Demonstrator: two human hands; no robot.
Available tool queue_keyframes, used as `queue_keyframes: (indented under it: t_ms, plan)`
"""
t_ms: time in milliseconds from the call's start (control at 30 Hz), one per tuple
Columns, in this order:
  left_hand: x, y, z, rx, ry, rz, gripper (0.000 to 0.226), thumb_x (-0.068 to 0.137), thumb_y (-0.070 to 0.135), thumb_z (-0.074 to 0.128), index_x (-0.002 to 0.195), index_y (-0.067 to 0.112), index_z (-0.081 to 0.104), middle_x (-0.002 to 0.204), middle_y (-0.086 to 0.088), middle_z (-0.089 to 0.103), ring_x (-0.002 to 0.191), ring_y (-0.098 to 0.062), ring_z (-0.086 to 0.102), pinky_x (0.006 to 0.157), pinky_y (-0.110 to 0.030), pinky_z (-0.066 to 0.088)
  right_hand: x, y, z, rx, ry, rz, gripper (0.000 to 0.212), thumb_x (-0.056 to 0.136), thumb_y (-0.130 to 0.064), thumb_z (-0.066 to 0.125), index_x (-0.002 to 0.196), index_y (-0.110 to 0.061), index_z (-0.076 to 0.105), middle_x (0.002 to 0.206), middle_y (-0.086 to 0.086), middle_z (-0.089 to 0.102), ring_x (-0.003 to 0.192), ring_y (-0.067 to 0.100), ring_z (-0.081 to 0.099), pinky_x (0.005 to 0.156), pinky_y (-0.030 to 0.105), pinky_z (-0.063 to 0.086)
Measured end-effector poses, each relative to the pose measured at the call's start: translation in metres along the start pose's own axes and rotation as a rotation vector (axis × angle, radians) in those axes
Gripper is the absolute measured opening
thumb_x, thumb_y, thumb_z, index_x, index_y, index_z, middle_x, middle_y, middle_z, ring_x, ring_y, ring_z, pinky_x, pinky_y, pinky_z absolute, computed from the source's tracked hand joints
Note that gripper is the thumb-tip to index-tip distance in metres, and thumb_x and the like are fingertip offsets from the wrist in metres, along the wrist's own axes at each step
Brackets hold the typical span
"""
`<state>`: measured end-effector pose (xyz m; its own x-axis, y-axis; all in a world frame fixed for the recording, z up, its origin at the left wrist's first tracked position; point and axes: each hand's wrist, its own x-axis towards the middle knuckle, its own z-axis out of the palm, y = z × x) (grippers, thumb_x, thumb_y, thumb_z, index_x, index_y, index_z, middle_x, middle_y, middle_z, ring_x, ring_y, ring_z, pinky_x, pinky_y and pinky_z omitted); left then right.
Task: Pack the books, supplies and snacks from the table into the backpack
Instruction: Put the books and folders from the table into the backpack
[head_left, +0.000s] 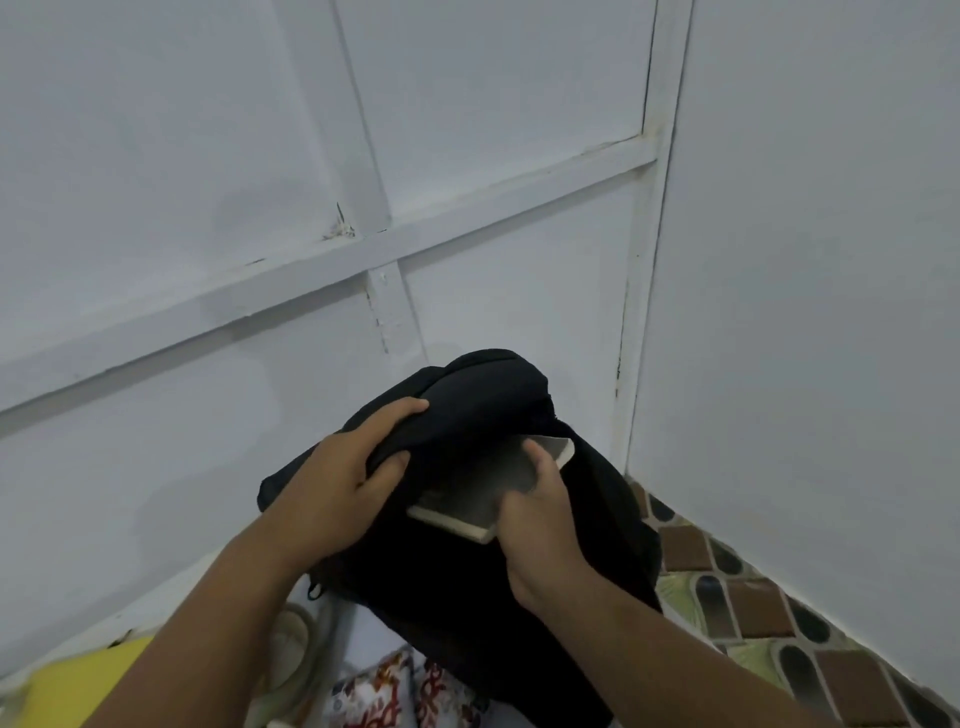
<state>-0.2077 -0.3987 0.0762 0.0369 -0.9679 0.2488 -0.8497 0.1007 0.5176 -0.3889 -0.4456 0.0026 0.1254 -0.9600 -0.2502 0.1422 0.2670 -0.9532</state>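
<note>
A grey book sits tilted, partly inside the mouth of the black backpack, which stands near the corner of the pale wall. The right hand grips the book's near corner, thumb laid over its cover. The left hand clutches the backpack's upper flap, fingers curled around the fabric. Patterned flooring lies to the right.

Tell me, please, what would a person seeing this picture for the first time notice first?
The soft black fabric backpack at the centre draws the eye, held against the pale grey panelled wall. The left hand grips its upper flap, while the right hand holds a thin grey book with pale page edges at its opening. Brown and green patterned floor tiles show lower right.
</note>
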Motion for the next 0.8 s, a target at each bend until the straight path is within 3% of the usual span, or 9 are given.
queue_keyframes:
  t_ms: [100, 200, 267, 333, 467, 533, 667, 733, 800]
  plan:
    - [0.002, 0.005, -0.005, -0.016, 0.035, 0.003, 0.054, 0.097, 0.016, 0.059, 0.134, 0.053, 0.046, 0.094, 0.014, 0.071, 0.073, -0.006, 0.065, 0.069, -0.014, 0.049, 0.026, 0.015, 0.014, -0.109, -0.129, 0.008, 0.066, 0.090, -0.017, 0.051, 0.147, -0.041, 0.031, 0.143, -0.002, 0.046, 0.122, 0.016, 0.053, 0.108, 0.042, 0.045]
    - [0.006, 0.007, -0.012, -0.040, 0.060, 0.006, 0.052, 0.097, 0.010, 0.059, 0.136, 0.044, 0.051, 0.110, 0.024, 0.067, 0.090, 0.005, 0.065, 0.077, -0.005, 0.044, 0.036, 0.028, 0.013, -0.269, -0.335, 0.109, 0.051, 0.092, -0.018, 0.050, 0.140, -0.032, 0.043, 0.129, 0.000, 0.062, 0.107, 0.013, 0.062, 0.096, 0.032, 0.054]
    - [0.008, 0.006, -0.015, -0.042, 0.055, 0.014, 0.053, 0.097, 0.008, 0.058, 0.136, 0.043, 0.052, 0.116, 0.024, 0.066, 0.098, 0.006, 0.064, 0.082, -0.005, 0.043, 0.044, 0.035, 0.008, -0.296, -0.297, 0.120, 0.042, 0.095, -0.002, 0.047, 0.129, -0.026, 0.051, 0.101, 0.002, 0.069, 0.079, 0.011, 0.065, 0.068, 0.025, 0.056]
    - [0.009, 0.004, -0.014, -0.050, 0.036, 0.019, 0.055, 0.096, 0.008, 0.059, 0.137, 0.044, 0.051, 0.118, 0.024, 0.065, 0.100, 0.007, 0.063, 0.085, -0.005, 0.042, 0.052, 0.035, 0.007, -0.261, -0.219, 0.130, 0.035, 0.091, 0.006, 0.048, 0.119, -0.012, 0.061, 0.081, 0.008, 0.068, 0.061, 0.016, 0.062, 0.054, 0.028, 0.052]
    - [0.008, 0.001, -0.011, -0.070, -0.004, -0.012, 0.054, 0.097, 0.010, 0.059, 0.137, 0.045, 0.051, 0.125, 0.025, 0.063, 0.109, 0.008, 0.061, 0.090, -0.004, 0.041, 0.071, 0.030, 0.019, -0.111, -0.055, 0.156, 0.031, 0.087, 0.015, 0.051, 0.105, -0.009, 0.060, 0.093, 0.013, 0.067, 0.082, 0.024, 0.064, 0.086, 0.041, 0.057]
    - [0.007, -0.001, -0.012, -0.079, 0.006, -0.020, 0.053, 0.097, 0.010, 0.059, 0.138, 0.045, 0.051, 0.128, 0.025, 0.062, 0.113, 0.009, 0.058, 0.092, -0.004, 0.039, 0.074, 0.033, 0.022, -0.178, 0.031, 0.079, 0.038, 0.081, 0.016, 0.049, 0.104, -0.012, 0.059, 0.093, 0.012, 0.064, 0.087, 0.030, 0.065, 0.090, 0.045, 0.056]
    - [0.006, -0.005, -0.016, -0.099, 0.041, -0.047, 0.050, 0.098, 0.010, 0.057, 0.137, 0.041, 0.053, 0.133, 0.028, 0.058, 0.120, 0.013, 0.052, 0.096, -0.002, 0.035, 0.072, 0.059, 0.015, -0.200, 0.031, 0.053, 0.045, 0.081, 0.019, 0.053, 0.092, -0.025, 0.055, 0.099, 0.013, 0.065, 0.084, 0.035, 0.067, 0.072, 0.043, 0.060]
    - [0.004, -0.006, -0.013, -0.096, 0.038, -0.049, 0.050, 0.098, 0.010, 0.057, 0.136, 0.043, 0.053, 0.132, 0.031, 0.056, 0.120, 0.017, 0.049, 0.097, -0.001, 0.034, 0.067, 0.061, 0.010, -0.107, 0.039, 0.068, 0.039, 0.087, 0.018, 0.053, 0.100, -0.018, 0.055, 0.099, 0.009, 0.061, 0.072, 0.029, 0.065, 0.053, 0.030, 0.058]
    - [0.001, -0.009, -0.008, -0.103, 0.049, -0.071, 0.051, 0.097, 0.011, 0.059, 0.134, 0.047, 0.053, 0.130, 0.036, 0.055, 0.119, 0.020, 0.048, 0.097, 0.000, 0.033, 0.066, 0.062, 0.006, -0.059, 0.075, 0.038, 0.043, 0.086, 0.018, 0.058, 0.113, -0.014, 0.049, 0.098, 0.008, 0.061, 0.065, 0.030, 0.066, 0.047, 0.026, 0.055]
